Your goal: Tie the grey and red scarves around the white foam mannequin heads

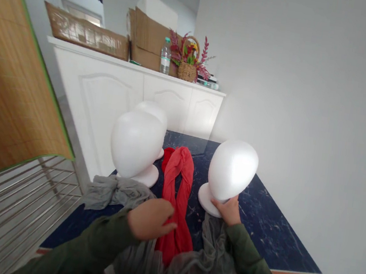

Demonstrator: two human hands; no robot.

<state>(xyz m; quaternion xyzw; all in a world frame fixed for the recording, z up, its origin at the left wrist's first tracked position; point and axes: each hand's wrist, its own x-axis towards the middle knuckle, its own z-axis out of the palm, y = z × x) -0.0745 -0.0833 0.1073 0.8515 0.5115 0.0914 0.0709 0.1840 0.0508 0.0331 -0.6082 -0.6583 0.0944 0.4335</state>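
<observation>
My right hand [230, 210] grips the neck of a white mannequin head [233, 169], which leans on its round base at the table's right side. Over the red scarf hangs my left hand [151, 218], loosely curled with a gap between its fingers and nothing visible in it. The red scarf [176, 199] runs lengthwise along the middle of the table, its far end looped. A grey scarf [185, 264] is bunched along the near edge, under both forearms. On the left stands another white mannequin head [136, 144], with a third mannequin head [154, 109] partly hidden behind it.
The dark blue marbled table [268, 230] meets a white wall at the right. White cabinets [113, 100] behind it carry cardboard boxes [152, 37], a water bottle [165, 56] and a flower basket [187, 71]. A metal rack [24, 196] with a bamboo mat [16, 86] stands left.
</observation>
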